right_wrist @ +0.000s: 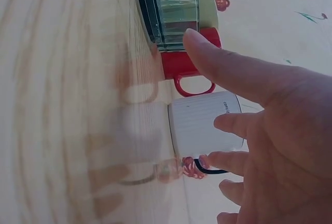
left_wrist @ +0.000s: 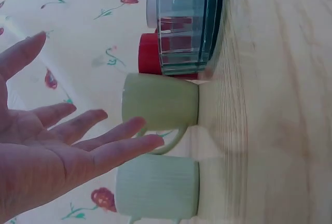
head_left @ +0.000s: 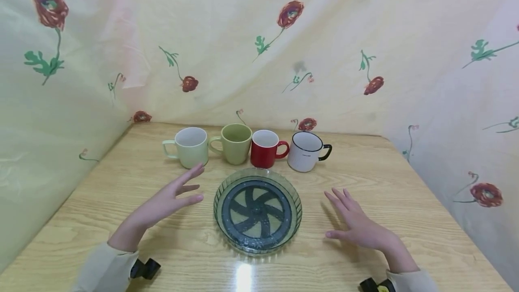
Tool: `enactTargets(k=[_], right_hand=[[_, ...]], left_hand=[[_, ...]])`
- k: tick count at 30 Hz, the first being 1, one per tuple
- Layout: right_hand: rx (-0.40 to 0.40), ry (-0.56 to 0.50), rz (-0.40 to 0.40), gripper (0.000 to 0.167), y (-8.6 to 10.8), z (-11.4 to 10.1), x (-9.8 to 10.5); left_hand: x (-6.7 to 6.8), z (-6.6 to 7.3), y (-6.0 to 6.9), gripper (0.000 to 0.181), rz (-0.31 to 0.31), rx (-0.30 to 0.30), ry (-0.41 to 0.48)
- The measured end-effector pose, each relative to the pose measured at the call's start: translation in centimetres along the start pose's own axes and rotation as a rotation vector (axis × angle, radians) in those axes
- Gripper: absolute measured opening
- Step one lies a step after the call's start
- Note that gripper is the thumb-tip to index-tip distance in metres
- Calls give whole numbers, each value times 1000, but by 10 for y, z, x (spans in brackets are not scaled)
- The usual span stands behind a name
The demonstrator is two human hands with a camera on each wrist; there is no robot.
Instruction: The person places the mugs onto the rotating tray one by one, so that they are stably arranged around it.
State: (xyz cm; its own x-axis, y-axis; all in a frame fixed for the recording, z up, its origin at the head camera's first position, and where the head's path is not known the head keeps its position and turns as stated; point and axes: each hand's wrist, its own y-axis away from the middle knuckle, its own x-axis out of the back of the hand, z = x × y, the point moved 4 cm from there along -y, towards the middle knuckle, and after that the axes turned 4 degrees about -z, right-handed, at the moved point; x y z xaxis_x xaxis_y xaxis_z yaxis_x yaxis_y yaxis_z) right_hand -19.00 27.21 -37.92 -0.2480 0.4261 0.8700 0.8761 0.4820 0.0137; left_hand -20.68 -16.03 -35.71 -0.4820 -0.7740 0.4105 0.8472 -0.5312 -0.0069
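A round glass dish [head_left: 257, 247] with ribbed walls and a dark swirl-patterned base lies between the two hands. To its left my left hand [head_left: 172, 199] hovers with fingers spread, touching nothing; its palm shows in the left wrist view. On the other side my right hand [head_left: 354, 222] is held over the table, also apart from the dish, fingers extended. Behind the dish stand a pale green mug [head_left: 192, 150], an olive green mug [head_left: 236, 145], a red mug [head_left: 263, 150] and a white mug [head_left: 303, 154] with a black rim and handle, all upright.
The wooden table [head_left: 405, 202] reaches back to a wall hung with flowered cloth [head_left: 227, 48], which also covers both sides. The mugs stand close together near the back edge. Black straps with small devices [head_left: 146, 268] sit on both wrists.
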Motion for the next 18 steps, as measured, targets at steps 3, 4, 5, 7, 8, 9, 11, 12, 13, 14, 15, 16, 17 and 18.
enactTargets(k=[3, 4, 5, 7, 8, 9, 11, 12, 13, 14, 15, 16, 17, 18], right_hand=[[-8, 27, 3, 94, 0, 1, 0], [-10, 37, 5, 94, -1, 1, 0], [-11, 45, 6, 94, -1, 2, 1], [-13, 57, 10, 93, -2, 2, 1], [-15, 63, 11, 92, -2, 2, 1], [-17, 65, 11, 91, -2, 2, 1], [-25, 71, 11, 90, -1, 3, 1], [-30, 76, 10, 90, 0, 3, 0], [-34, 80, 10, 89, 0, 2, 0], [-38, 84, 11, 89, 0, 2, 0], [-42, 87, 11, 89, 0, 1, 0], [-44, 92, 12, 88, 0, 1, 1], [-45, 100, 13, 87, 0, 0, 1], [-43, 113, 15, 86, -1, 0, 2]], left_hand=[[-2, 2, 0, 74, -7, -19, -15], [-1, 3, 0, 73, -6, -24, -18], [-1, 4, 0, 72, -8, -30, -18], [-1, 5, 0, 71, -18, -34, -10], [-1, 5, -1, 71, -26, -34, -6], [-2, 4, -1, 71, -36, -31, -5], [-4, 2, -2, 71, -58, -18, -7], [-6, 1, -2, 72, -72, -8, -8], [-7, 0, -2, 72, -84, 5, -7], [-8, -1, -3, 72, -94, 17, -11], [-9, -2, -4, 72, -105, 30, -13], [-10, -2, -4, 72, -118, 38, -16], [-11, -3, -6, 72, -132, 48, -15], [-12, -3, -7, 73, -141, 56, -11]])
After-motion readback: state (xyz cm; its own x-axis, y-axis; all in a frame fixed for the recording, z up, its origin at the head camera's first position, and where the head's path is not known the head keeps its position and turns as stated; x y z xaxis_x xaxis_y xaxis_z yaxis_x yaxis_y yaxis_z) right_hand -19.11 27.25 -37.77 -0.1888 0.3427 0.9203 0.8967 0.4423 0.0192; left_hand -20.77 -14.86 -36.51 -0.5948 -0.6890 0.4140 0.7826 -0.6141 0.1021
